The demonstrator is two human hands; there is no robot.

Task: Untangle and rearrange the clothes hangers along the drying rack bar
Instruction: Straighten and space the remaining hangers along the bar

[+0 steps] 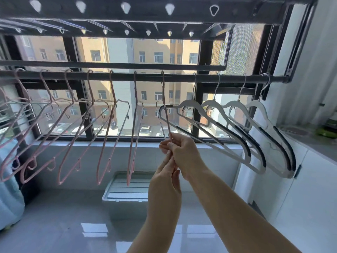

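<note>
A dark drying rack bar [145,76] runs across the window. Several pink wire hangers [107,128] hang from its left and middle part, spaced apart. Several white hangers with black grip strips [242,143] hang from its right part, overlapping one another. One pink hanger [165,106] hooks over the bar near the middle, seen edge-on. My right hand [184,152] pinches its lower part. My left hand [166,178] grips the same hanger just below. The hanger's bottom end is hidden behind my hands.
A second bar [113,65] and a perforated rail [145,8] lie above the rack bar. A white plastic bin [125,190] stands on the glossy floor under the window sill. A white cabinet [300,179] fills the right side. Light blue fabric [9,189] sits at the far left.
</note>
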